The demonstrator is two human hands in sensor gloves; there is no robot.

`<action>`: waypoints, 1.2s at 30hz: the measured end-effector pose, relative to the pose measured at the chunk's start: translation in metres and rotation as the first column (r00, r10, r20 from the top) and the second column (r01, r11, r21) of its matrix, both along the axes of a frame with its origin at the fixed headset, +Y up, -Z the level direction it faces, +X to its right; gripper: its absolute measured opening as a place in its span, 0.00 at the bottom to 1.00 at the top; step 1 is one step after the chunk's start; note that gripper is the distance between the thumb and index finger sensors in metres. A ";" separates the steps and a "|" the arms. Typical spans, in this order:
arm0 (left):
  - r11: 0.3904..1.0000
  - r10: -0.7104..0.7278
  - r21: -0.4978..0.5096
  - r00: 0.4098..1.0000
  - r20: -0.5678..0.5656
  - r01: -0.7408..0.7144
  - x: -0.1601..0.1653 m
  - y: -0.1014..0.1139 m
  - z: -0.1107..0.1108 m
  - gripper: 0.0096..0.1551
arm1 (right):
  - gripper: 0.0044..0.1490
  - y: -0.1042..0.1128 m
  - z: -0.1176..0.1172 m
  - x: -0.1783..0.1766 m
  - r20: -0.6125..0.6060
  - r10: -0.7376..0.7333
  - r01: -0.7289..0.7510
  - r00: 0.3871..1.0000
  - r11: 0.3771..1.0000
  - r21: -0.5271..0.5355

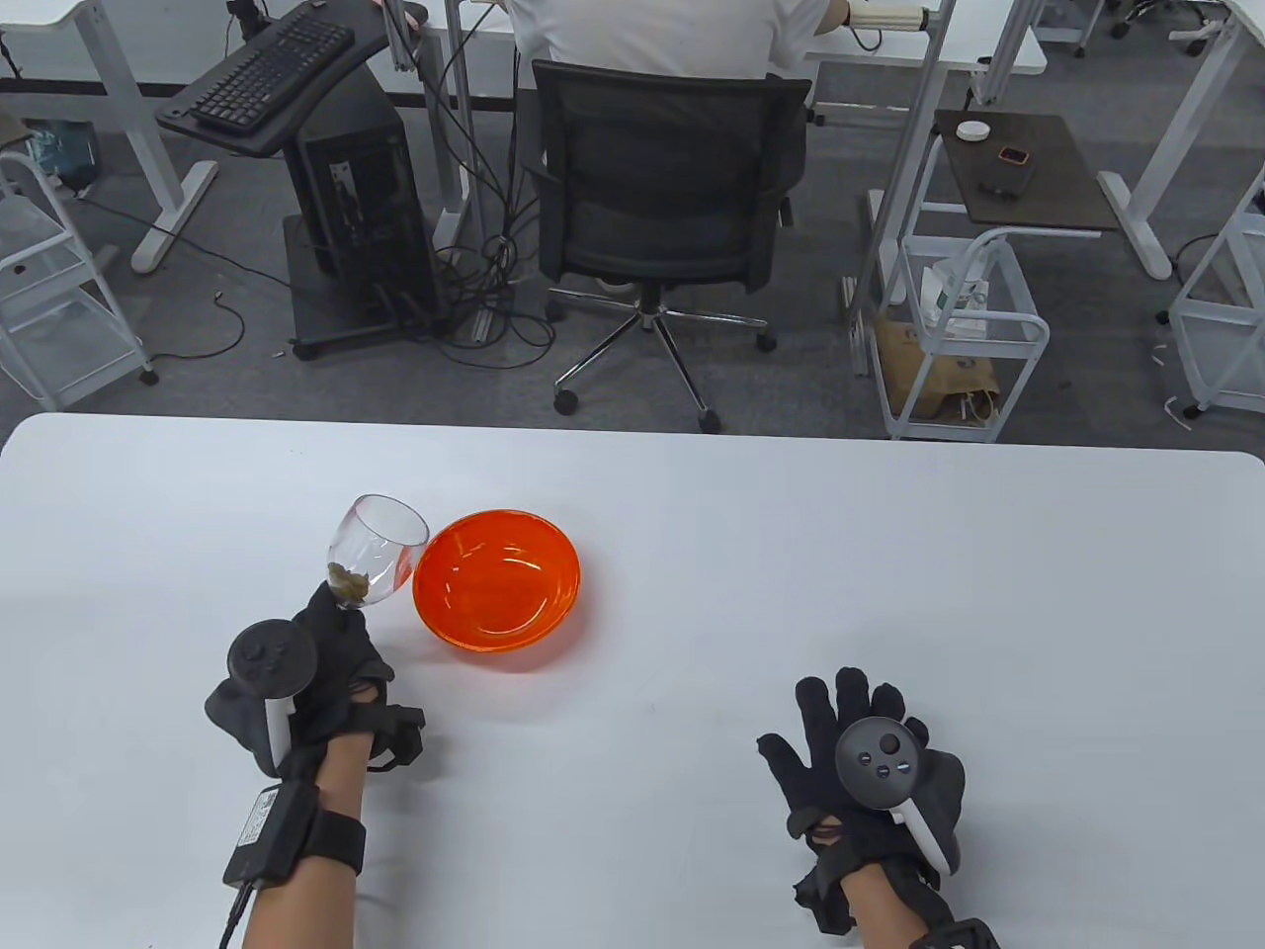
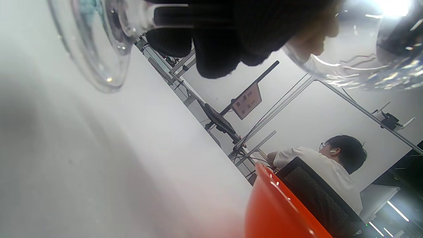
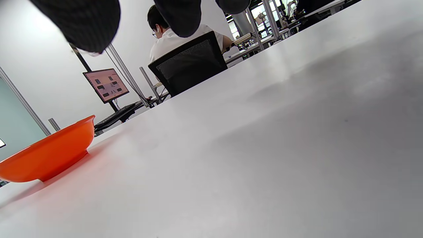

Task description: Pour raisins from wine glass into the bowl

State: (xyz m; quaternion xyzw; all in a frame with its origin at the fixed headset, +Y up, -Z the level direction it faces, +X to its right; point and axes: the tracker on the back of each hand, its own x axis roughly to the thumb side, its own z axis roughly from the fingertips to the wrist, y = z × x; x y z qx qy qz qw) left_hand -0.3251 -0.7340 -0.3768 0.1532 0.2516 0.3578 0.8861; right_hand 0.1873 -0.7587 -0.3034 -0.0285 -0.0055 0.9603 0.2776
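My left hand (image 1: 331,643) grips a clear wine glass (image 1: 376,549) by its stem and holds it tilted toward the orange bowl (image 1: 497,579), its rim close beside the bowl's left edge. A small heap of raisins (image 1: 348,583) lies low in the glass. In the left wrist view the glass's foot (image 2: 96,49) and its cup (image 2: 360,62) flank my fingers (image 2: 231,36), with the bowl's rim (image 2: 281,211) below. The bowl looks empty. My right hand (image 1: 850,751) rests flat on the table with fingers spread, holding nothing. The right wrist view shows the bowl (image 3: 49,155) at the left.
The white table (image 1: 791,554) stretches wide around the bowl. Beyond its far edge stand a black office chair (image 1: 662,198) with a seated person, desks, a computer tower (image 1: 361,198) and white wire carts (image 1: 964,326).
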 end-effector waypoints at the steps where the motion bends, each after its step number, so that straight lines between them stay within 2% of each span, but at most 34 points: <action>1: 1.000 -0.003 0.000 1.000 0.000 0.003 0.000 0.000 0.000 0.29 | 0.48 0.000 0.000 0.000 0.001 0.001 -0.001 1.000 1.000 0.002; 6: 0.994 -0.109 0.001 0.994 0.007 0.109 -0.001 0.002 0.004 0.29 | 0.48 0.000 0.001 0.001 0.008 0.000 0.000 1.000 1.000 0.006; 36: 0.927 -0.375 -0.013 0.926 0.050 0.376 0.015 0.007 0.010 0.28 | 0.48 -0.002 0.001 -0.002 -0.007 0.046 -0.046 0.999 0.999 -0.022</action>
